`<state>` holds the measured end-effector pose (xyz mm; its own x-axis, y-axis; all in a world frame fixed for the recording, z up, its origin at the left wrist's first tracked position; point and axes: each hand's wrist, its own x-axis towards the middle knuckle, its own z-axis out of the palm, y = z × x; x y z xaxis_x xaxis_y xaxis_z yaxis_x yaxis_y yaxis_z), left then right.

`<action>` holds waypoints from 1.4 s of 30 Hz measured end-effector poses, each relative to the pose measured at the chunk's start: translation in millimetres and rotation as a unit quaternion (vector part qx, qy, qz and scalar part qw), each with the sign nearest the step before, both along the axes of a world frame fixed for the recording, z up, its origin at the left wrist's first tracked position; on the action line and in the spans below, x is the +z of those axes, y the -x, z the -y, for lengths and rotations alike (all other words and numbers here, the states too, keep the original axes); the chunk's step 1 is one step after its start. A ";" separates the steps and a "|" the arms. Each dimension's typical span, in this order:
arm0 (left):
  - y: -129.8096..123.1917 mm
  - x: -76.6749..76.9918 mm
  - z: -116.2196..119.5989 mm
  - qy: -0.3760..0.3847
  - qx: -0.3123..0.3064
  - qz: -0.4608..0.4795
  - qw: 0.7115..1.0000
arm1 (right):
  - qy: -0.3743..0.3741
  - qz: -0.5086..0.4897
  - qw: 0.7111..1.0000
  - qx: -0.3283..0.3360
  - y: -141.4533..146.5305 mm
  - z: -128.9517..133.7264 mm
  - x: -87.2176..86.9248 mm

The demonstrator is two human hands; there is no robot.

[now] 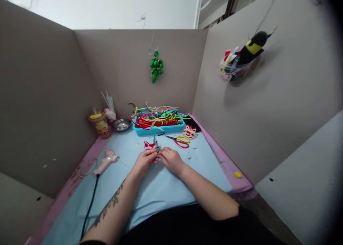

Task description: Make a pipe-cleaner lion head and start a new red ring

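Observation:
Near the middle of the blue-covered table, my left hand (pixel 145 162) is closed on a small pink and red craft piece (pixel 150 145) with pointed ear shapes. A wavy teal pipe cleaner (pixel 154 136) rises from between my hands. My right hand (pixel 171 160) touches the lower end of that pipe cleaner, its fingers pinched together close to my left fingertips. My fingers cover the lower part of the craft piece.
Behind stands a blue tray (pixel 146 131) of colourful pipe cleaners, with scissors (pixel 182 142) and a finished-looking face piece (pixel 189 131) at right. A pink glue gun (pixel 106 162), metal bowl (pixel 122 125) and cup (pixel 99 125) are left. Grey partitions (pixel 134 66) surround the table.

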<state>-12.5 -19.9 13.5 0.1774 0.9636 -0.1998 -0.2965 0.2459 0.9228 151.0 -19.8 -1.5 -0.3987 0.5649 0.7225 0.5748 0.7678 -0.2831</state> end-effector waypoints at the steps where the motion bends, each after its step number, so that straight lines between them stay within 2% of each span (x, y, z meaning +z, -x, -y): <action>1: 0.0 0.2 0.1 0.007 0.000 0.006 1.000 | 0.001 0.000 1.000 0.002 0.2 0.0 0.1; 7: -0.2 4.4 3.1 0.026 -0.020 0.039 0.999 | 0.020 0.005 1.000 0.004 1.3 1.6 0.4; 11: -0.4 8.4 4.1 0.042 -0.025 0.066 0.997 | 0.098 -0.094 0.990 0.034 2.7 1.6 0.5; 14: -0.3 11.8 4.2 0.065 -0.037 0.113 0.991 | 0.205 -0.247 0.946 0.047 2.4 -3.3 0.6; 16: -0.4 13.1 4.2 0.079 -0.056 0.134 0.986 | 0.260 -0.307 0.913 0.064 1.0 -7.9 0.8; 21: -2.7 10.9 5.0 0.108 -0.105 0.143 0.978 | 0.325 -0.303 0.888 0.121 -2.1 -15.0 -0.4; 24: -4.9 8.8 7.1 0.107 -0.101 0.123 0.981 | 0.340 -0.336 0.869 0.131 -1.7 -16.3 -1.6; 26: -6.7 7.8 9.0 0.081 -0.092 0.087 0.989 | 0.355 -0.366 0.851 0.125 -1.3 -16.8 -1.6; 31: -13.6 3.8 11.2 -0.055 -0.040 -0.055 0.996 | 0.382 -0.420 0.815 0.115 -0.6 -17.0 0.4; 36: -18.9 -0.5 12.9 -0.161 0.026 -0.175 0.971 | 0.392 -0.452 0.792 0.122 2.7 -15.3 1.5; 42: -17.7 -2.1 18.8 -0.259 0.083 -0.236 0.933 | 0.415 -0.490 0.755 0.133 10.2 -10.3 2.8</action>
<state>5.2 -38.7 11.5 0.0274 0.9590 0.2821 0.1781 -0.2823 0.9426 140.8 -9.5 1.2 -0.0802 0.9794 0.1853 -0.3660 0.1440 -0.9194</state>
